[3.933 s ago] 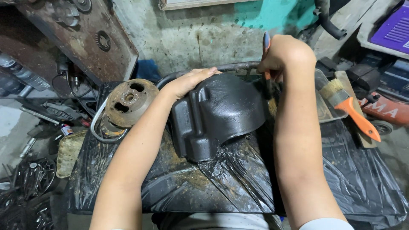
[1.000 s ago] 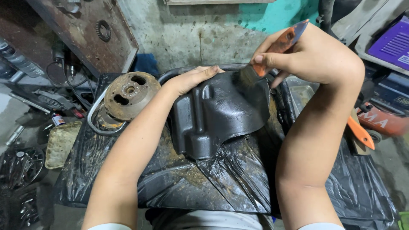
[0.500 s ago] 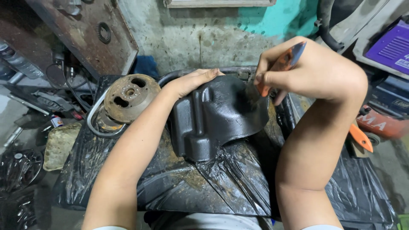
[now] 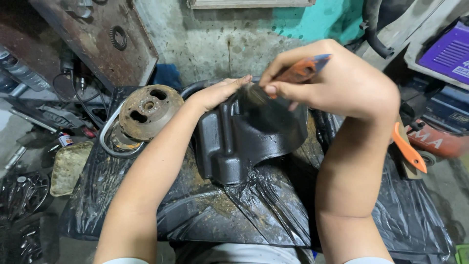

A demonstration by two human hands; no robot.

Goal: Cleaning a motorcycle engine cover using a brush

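Observation:
A black metal engine cover [image 4: 244, 146] lies on a black plastic sheet [image 4: 215, 205] in front of me. My left hand [image 4: 217, 92] rests flat on the cover's far left edge, fingers together and pointing right. My right hand [image 4: 332, 80] is closed on a brush with an orange handle [image 4: 299, 71]. The brush's dark bristles [image 4: 259, 105] are blurred and touch the cover's upper right part.
A rusty round flywheel [image 4: 146, 111] with a metal ring lies left of the cover. An orange-handled tool [image 4: 408, 149] sits at the right. Beyond stand a rusty metal plate [image 4: 97, 39] and a stained wall. Bottles, cables and parts clutter the left; boxes are at the right.
My right hand has moved from the cover's far right edge to above it and now sweeps the brush over its top. My left hand has stayed on the cover.

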